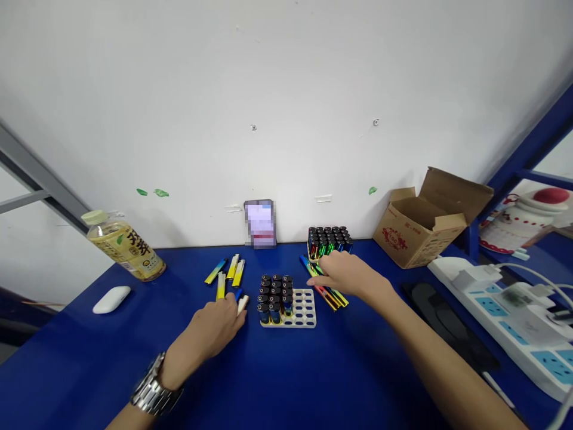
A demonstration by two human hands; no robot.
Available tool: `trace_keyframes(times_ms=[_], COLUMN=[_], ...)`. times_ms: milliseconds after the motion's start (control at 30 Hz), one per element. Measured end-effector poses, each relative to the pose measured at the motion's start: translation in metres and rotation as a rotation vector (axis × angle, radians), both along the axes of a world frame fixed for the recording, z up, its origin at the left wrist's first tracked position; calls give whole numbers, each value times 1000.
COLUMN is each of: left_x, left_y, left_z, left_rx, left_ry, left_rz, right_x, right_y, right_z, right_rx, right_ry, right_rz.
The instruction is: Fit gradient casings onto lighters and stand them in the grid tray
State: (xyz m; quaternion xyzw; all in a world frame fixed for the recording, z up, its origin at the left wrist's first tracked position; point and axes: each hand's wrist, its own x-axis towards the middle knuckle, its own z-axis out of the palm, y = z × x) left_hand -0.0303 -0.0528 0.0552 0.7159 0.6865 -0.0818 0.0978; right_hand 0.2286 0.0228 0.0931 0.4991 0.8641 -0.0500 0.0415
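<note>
My left hand (219,325), with a metal watch at the wrist, is closed around slim blue and white-ended lighter-like pieces (242,304); its fingertips are partly hidden. Just beyond it lie several yellow pieces with white ends (239,273) and a blue-yellow one (216,270). A white tray (304,310) with oval holes holds upright black-topped lighters (276,292) on its left side; holes on its right are bare. My right hand (342,272) reaches over a pile of shiny coloured metallic sleeves (330,297), fingers curled down on one of them.
Behind my right hand stands a second filled tray of black-topped lighters (330,236). An open cardboard box (416,227), a white power strip (496,322) and a black phone-like slab (447,325) are on the right. A bottle (128,248), white earbud case (111,299) and propped phone (260,224) stand farther back.
</note>
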Motion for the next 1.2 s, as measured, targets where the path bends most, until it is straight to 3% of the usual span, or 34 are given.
trace_keyframes(times_ms=[233,433,533,600,667,767,833,900,967,1100,1200], left_x=[14,3,-6,-11,-14,-10,-2,10,20,34,39], left_y=[-4,3,14,26,40,57,64,69,71,74,74], left_z=[8,-2,-6,-5,-2,6,11,16,21,34,43], left_rx=[-70,-26,66,156,255,322,300,269,250,223,208], left_ry=[164,47,-49,-178,-386,-844,-1171,-1402,-1511,-1586,-1596], left_rz=[-82,-41,29,72,138,237,258,252,238,199,172], right_x=[-10,-8,0,1,-3,-17,-27,-36,-42,-46,-46], right_y=[-7,-12,-6,-1,6,15,22,26,29,26,22], right_z=[-30,-29,-28,-31,-37,-47,-52,-55,-56,-55,-53], right_rx=[-73,-136,-88,-117,-247,-451,-545,-653,-727,-688,-738], right_ry=[-79,-14,202,517,947,1549,1779,1867,1865,1825,1802], right_rz=[-29,-36,-62,-28,-2,-36,-88,-168,-292,-568,-575])
